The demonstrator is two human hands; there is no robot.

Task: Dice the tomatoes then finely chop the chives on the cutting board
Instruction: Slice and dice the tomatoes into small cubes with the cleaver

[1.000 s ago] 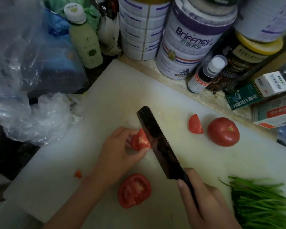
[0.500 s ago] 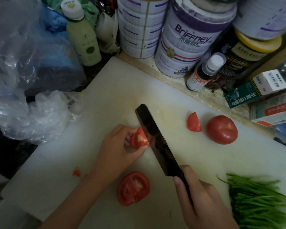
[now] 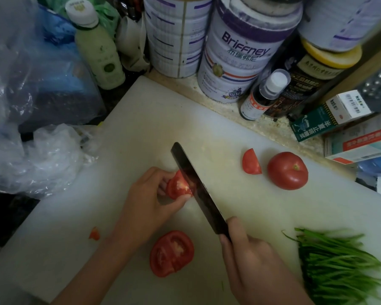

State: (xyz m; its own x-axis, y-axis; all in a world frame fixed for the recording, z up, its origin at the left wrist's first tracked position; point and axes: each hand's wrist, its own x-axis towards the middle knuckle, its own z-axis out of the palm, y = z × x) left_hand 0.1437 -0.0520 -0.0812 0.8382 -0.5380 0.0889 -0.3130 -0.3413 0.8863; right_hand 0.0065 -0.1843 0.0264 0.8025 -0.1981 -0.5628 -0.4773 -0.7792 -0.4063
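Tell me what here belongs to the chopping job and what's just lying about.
In use: cutting board, knife, held tomato piece, tomato half, tomato wedge, whole tomato, chives.
Lying about: Briffney tin, green bottle, plastic bag, small dropper bottle, boxes.

The knife has been moved slightly left by the right hand, so that its blade is now set against the right side of the tomato piece pinched in the left hand. More of the piece's pale, seeded cut face is shown than a second ago.
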